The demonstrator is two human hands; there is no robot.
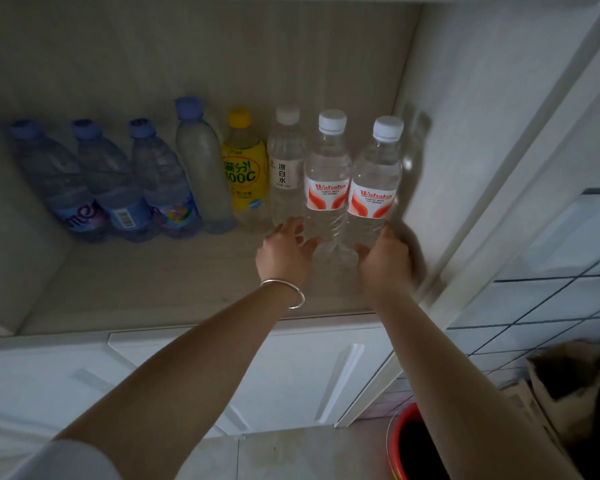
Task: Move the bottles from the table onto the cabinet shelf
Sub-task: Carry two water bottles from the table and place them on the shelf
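Several bottles stand in a row at the back of the cabinet shelf. From the left: three blue-capped bottles, a tall frosted bottle, a yellow drink bottle and a clear white-capped bottle. Two clear bottles with red and white labels end the row. My left hand is spread at the base of the left labelled bottle, thumb and fingertips touching it. My right hand grips the base of the right labelled bottle, beside the cabinet's right wall.
The shelf's right wall stands close to my right hand. White cabinet doors are below the shelf. A red bucket and a brown cardboard box sit on the floor at lower right, before a tiled wall.
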